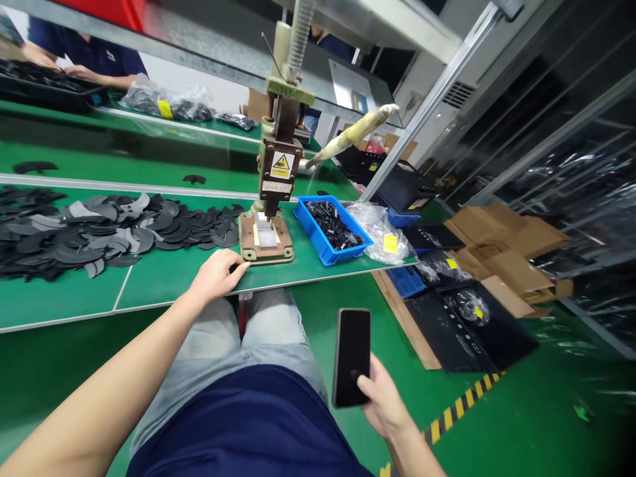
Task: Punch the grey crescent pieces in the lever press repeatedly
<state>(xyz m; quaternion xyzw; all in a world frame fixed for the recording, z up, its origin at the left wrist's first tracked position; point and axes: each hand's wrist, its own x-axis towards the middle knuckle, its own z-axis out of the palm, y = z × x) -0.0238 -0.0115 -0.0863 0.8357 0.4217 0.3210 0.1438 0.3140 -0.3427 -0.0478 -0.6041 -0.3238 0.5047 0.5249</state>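
Observation:
My right hand (pixel 381 397) grips a black smartphone (pixel 352 358) by its lower right side, in front of the bench edge. The phone stands nearly upright, its screen dark, with my thumb over the lower part. My left hand (pixel 218 273) rests on the green bench's front edge, fingers loosely bent and apart, with nothing visible in it. Its fingertips are by the near left corner of a hand press (pixel 279 165). A light plate lies on the press base (pixel 268 248), under the ram. To the left spreads a pile of dark curved flat pieces (pixel 109 232).
Right of the press is a blue tray (pixel 328 255) of small black parts, beside a clear plastic bag (pixel 380 232). The press lever (pixel 352 136) juts right. Cardboard boxes (pixel 501 232) and black crates (pixel 447 331) stand at right. A person (pixel 89 56) works across the bench.

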